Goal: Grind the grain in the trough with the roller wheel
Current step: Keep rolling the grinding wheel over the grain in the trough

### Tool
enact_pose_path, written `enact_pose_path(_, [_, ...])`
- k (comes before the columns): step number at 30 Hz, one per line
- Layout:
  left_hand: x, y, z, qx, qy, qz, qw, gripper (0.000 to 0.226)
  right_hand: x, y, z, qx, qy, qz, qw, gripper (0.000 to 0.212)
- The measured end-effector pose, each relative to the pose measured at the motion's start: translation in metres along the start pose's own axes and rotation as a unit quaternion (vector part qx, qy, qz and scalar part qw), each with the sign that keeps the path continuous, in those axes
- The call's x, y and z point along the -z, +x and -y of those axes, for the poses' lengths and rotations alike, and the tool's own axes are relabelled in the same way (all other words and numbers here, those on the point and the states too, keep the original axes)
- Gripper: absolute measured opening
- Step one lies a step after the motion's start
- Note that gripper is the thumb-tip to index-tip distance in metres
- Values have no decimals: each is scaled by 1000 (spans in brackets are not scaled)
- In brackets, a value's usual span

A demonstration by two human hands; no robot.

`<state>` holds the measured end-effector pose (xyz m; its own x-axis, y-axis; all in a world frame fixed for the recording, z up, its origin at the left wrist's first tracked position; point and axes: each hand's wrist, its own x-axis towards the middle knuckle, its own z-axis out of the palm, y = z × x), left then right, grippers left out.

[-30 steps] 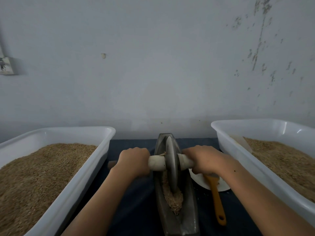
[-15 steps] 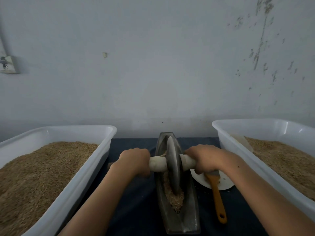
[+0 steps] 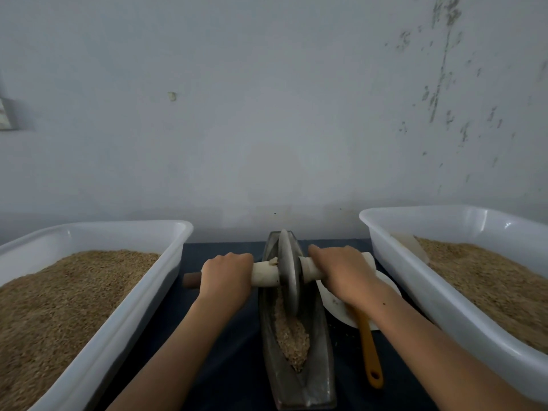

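Observation:
A dark boat-shaped metal trough (image 3: pixel 321 363) lies lengthwise on the dark cloth between my arms. The grey roller wheel (image 3: pixel 289 271) stands upright in its far half, on a pale wooden axle (image 3: pixel 265 273). My left hand (image 3: pixel 226 277) grips the axle left of the wheel. On the right side my right hand (image 3: pixel 341 272) wraps over the axle, fingers reaching forward. Crushed brown grain (image 3: pixel 292 336) is heaped in the trough's near half, just behind the wheel.
Two white plastic tubs of brown grain flank the trough: one at left (image 3: pixel 142 292), one at right (image 3: pixel 415 277). A white plate (image 3: pixel 335 304) with an orange-handled tool (image 3: pixel 369 348) sits right of the trough. A grey wall stands close behind.
The wheel has rolled away from me toward the trough's far end, both hands going with it. More of the grain heap behind the wheel shows.

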<state>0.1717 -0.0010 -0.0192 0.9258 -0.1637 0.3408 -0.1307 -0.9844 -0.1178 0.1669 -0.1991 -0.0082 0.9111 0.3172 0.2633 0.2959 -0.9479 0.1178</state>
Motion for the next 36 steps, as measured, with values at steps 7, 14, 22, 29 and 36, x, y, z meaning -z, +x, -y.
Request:
enact_pose_path(7, [11, 4, 6, -10, 3, 174, 985, 45, 19, -1, -2, 5, 7, 148, 989, 36])
enact_pose_path(14, [13, 3, 3, -1, 6, 172, 985, 42, 20, -2, 0, -7, 2, 165, 986, 37])
enact_pose_path(22, [3, 2, -1, 0, 5, 25, 1000, 21, 5, 2, 4, -22, -17, 26, 999, 21])
enact_pose_path(29, [14, 4, 4, -19, 4, 188, 982, 43, 23, -2, -1, -5, 3, 191, 982, 36])
enact_pose_path(36, [12, 5, 1, -15, 19, 139, 990, 35, 20, 0, -4, -12, 30, 189, 982, 37])
